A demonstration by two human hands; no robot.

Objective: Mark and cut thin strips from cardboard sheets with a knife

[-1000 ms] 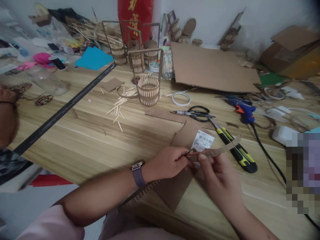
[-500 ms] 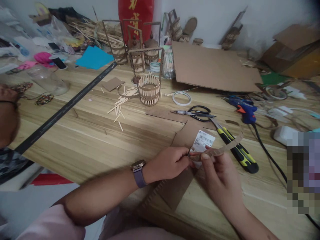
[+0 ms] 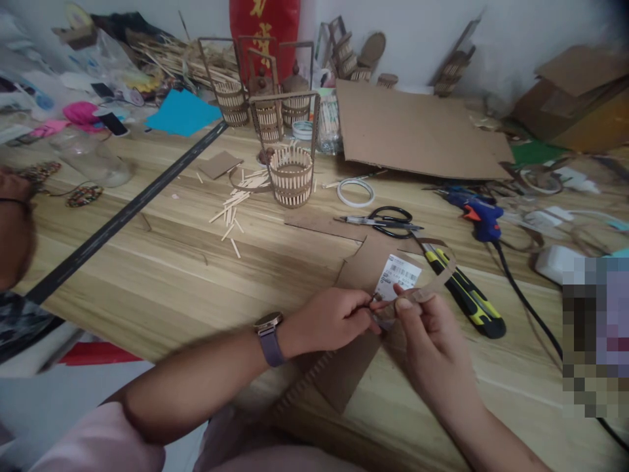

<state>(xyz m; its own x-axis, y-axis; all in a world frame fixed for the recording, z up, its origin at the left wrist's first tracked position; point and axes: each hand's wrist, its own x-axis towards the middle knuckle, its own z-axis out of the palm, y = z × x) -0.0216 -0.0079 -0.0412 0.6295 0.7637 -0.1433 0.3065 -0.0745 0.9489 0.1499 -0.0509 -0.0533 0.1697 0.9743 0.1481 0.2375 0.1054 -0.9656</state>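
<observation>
My left hand (image 3: pixel 337 318), with a watch on its wrist, is closed in a pinch on one end of a thin brown cardboard strip (image 3: pixel 439 278). Thumb and fingers of my right hand (image 3: pixel 432 334) grip the same strip close by, and its free end curls up to the right. Both hands are over a piece of brown cardboard (image 3: pixel 351 373) bearing a white barcode label (image 3: pixel 400 272). To the right of my right hand lies a yellow and black utility knife (image 3: pixel 464 292). Black-handled scissors (image 3: pixel 393 219) and a pen rest beyond the label.
A small stick basket (image 3: pixel 291 177) with a tall handle stands mid-table beside loose sticks (image 3: pixel 236 203). Farther right are a blue glue gun (image 3: pixel 484 219) with its cord and a large cardboard sheet (image 3: pixel 417 131). Another person's arm (image 3: pixel 17 229) is at the left edge.
The strip's free end has drawn in leftward and lower, nearer my right hand. Both hands stay almost in place, still pinching. The whole view has shifted slightly.
</observation>
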